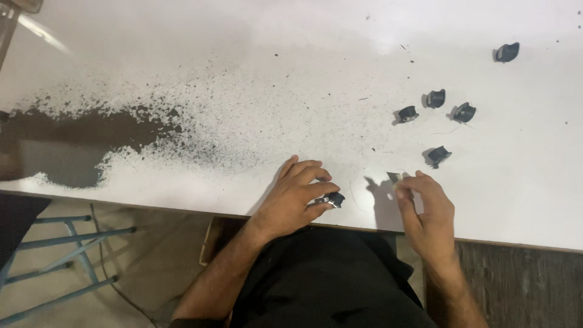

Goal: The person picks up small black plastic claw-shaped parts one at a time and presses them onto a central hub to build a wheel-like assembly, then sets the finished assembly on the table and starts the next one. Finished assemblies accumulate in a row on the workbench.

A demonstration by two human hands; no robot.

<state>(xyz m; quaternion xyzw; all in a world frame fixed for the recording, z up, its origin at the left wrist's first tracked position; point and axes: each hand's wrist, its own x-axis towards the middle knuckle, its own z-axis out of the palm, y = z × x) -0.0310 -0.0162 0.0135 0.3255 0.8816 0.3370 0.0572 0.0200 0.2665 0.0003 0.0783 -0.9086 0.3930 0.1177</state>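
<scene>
Pinching one black part (333, 199) in left hand (296, 197), right hand (428, 212) pinching a small metal piece (393, 177), five black parts (438, 155) loose on white table (291, 54).

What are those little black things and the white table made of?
The little black parts look like moulded plastic: dark, dull, with rounded shapes. The left hand pinches one. The white table seems to be painted or laminated board; its white coat is worn to dark brown at the left.
</scene>
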